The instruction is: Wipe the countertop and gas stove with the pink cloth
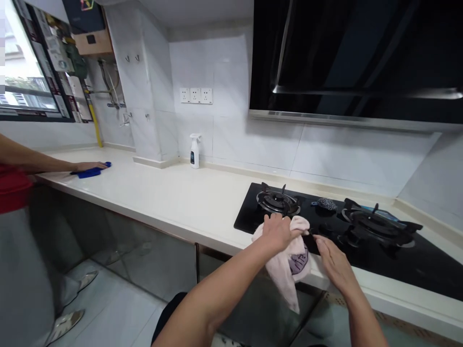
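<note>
A pale pink cloth (280,272) with a purple patch hangs from my left hand (277,233), which is closed on it. The hand and cloth are over the front left edge of the black gas hob (249,207). My right hand (334,262) is just to the right, at the hob's front edge, its fingertips pressed together beside a small dark piece. What that piece is does not show, as it blends with the black hob. Behind my hands are the left burner (278,200) and, further right, the right burner (378,224). A wire scrubber (326,204) lies between the burners.
At the far left another person's hand (90,166) presses a blue cloth (89,173) on the white counter (155,193). A spray bottle (195,152) stands by the wall. The black range hood (347,58) overhangs the hob. Something blue (383,212) lies behind the right burner.
</note>
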`<act>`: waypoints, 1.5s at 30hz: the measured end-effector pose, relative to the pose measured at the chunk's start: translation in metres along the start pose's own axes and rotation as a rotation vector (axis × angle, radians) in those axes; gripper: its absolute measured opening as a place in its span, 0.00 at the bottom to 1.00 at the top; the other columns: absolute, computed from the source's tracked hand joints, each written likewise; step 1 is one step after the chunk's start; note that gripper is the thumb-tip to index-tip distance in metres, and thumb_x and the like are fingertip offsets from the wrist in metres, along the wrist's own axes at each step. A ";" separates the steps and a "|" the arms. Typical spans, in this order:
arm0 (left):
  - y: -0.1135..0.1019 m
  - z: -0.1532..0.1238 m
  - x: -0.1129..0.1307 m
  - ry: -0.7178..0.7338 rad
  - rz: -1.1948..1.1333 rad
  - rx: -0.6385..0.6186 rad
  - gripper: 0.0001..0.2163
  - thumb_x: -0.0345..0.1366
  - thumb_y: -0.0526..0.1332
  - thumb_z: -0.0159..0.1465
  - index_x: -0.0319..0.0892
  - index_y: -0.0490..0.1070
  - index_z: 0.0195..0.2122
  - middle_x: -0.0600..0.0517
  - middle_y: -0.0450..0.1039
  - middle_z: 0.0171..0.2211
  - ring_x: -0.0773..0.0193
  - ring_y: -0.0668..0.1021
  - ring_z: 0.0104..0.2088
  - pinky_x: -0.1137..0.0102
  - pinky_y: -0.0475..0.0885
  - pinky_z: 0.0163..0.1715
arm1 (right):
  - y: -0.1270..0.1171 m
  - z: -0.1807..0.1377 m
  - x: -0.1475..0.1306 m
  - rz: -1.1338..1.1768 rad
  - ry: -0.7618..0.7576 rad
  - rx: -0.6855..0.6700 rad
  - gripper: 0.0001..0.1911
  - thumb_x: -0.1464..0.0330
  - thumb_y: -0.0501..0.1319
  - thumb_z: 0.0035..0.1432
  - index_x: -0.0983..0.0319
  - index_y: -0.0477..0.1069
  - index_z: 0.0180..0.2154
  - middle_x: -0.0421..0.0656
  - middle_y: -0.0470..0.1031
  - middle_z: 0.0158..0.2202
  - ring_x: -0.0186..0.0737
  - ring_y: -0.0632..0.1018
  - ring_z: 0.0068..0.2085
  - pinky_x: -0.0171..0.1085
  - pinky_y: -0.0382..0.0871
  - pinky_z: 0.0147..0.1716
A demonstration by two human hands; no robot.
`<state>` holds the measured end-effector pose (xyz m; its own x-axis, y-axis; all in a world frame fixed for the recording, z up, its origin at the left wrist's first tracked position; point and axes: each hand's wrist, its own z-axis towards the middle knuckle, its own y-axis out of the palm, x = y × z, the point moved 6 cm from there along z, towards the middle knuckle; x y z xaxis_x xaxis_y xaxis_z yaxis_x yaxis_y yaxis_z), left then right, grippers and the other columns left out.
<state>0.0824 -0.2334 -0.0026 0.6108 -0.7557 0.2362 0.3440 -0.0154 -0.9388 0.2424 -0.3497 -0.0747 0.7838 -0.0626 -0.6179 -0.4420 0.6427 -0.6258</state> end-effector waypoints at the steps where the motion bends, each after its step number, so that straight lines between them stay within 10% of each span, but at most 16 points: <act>1: -0.001 -0.001 -0.001 0.023 -0.013 -0.028 0.30 0.63 0.52 0.71 0.41 0.74 0.55 0.37 0.73 0.56 0.42 0.72 0.59 0.49 0.64 0.59 | 0.001 0.000 0.000 -0.008 -0.002 0.003 0.32 0.45 0.45 0.70 0.58 0.74 0.55 0.51 0.77 0.57 0.53 0.76 0.60 0.55 0.65 0.65; 8: -0.028 -0.033 -0.055 0.209 -0.234 -0.029 0.34 0.60 0.57 0.68 0.52 0.59 0.72 0.43 0.67 0.65 0.46 0.69 0.64 0.47 0.62 0.62 | -0.011 -0.004 -0.016 -0.067 -0.094 0.203 0.34 0.43 0.50 0.68 0.59 0.72 0.59 0.56 0.66 0.65 0.58 0.67 0.67 0.60 0.60 0.66; 16: -0.060 -0.081 -0.205 -0.243 0.027 0.154 0.17 0.48 0.59 0.71 0.47 0.78 0.54 0.43 0.76 0.57 0.46 0.73 0.60 0.51 0.64 0.60 | 0.063 -0.001 -0.103 -0.330 -0.211 -0.124 0.30 0.48 0.56 0.67 0.52 0.72 0.64 0.52 0.54 0.73 0.68 0.57 0.71 0.67 0.56 0.64; 25: -0.057 -0.086 -0.217 -0.244 0.005 0.147 0.18 0.51 0.57 0.71 0.51 0.79 0.54 0.46 0.75 0.59 0.48 0.71 0.62 0.52 0.62 0.61 | 0.131 0.015 -0.197 -0.326 -0.256 -0.363 0.39 0.40 0.59 0.64 0.45 0.60 0.71 0.51 0.52 0.73 0.69 0.54 0.70 0.65 0.50 0.64; 29: -0.055 -0.083 -0.227 -0.278 -0.011 0.117 0.19 0.53 0.54 0.72 0.54 0.80 0.53 0.50 0.75 0.60 0.49 0.70 0.63 0.52 0.62 0.62 | 0.140 0.024 -0.214 -0.299 -0.366 -0.348 0.29 0.44 0.60 0.66 0.45 0.71 0.64 0.50 0.64 0.64 0.60 0.63 0.61 0.57 0.56 0.59; 36: -0.053 -0.082 -0.226 -0.253 0.067 0.129 0.18 0.53 0.58 0.70 0.53 0.79 0.54 0.48 0.75 0.60 0.47 0.71 0.62 0.52 0.63 0.61 | 0.069 0.021 -0.136 -0.393 -0.228 -0.167 0.16 0.60 0.62 0.64 0.51 0.79 0.51 0.48 0.69 0.53 0.53 0.67 0.52 0.48 0.60 0.50; 45: -0.053 -0.079 -0.224 -0.243 0.085 0.134 0.20 0.52 0.58 0.69 0.50 0.78 0.55 0.47 0.74 0.61 0.46 0.70 0.62 0.52 0.62 0.61 | -0.089 -0.027 0.028 -0.717 0.038 0.161 0.21 0.60 0.52 0.67 0.52 0.81 0.51 0.50 0.65 0.66 0.65 0.63 0.65 0.66 0.60 0.59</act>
<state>-0.1290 -0.1155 -0.0256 0.7891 -0.5710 0.2266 0.3655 0.1398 -0.9203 0.2918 -0.4291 -0.0495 0.8392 -0.5343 -0.1014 0.2450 0.5377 -0.8067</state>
